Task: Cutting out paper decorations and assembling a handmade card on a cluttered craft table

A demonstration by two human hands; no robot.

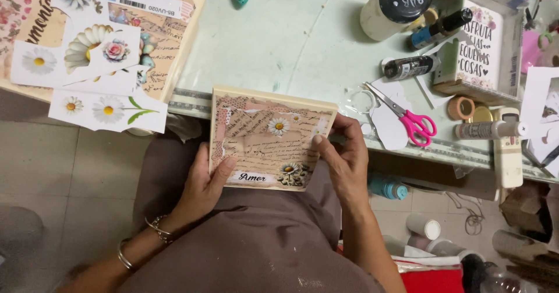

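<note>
A square wooden plaque (265,131) covered in torn beige script paper, daisy cut-outs and a small white word label rests on my lap, its far edge against the table. My left hand (204,185) grips its near left edge, thumb lying on the paper. My right hand (345,163) holds the right edge, thumb pressing the paper near a daisy. Bracelets circle my left wrist.
A pale green table (303,42) carries pink-handled scissors (410,118), glue bottles (486,131), a dark-lidded jar (396,4), tape rolls (461,108) and a lettered box (483,48). A board (169,42) with daisy paper cut-outs sits far left. Bottles stand on the floor at right.
</note>
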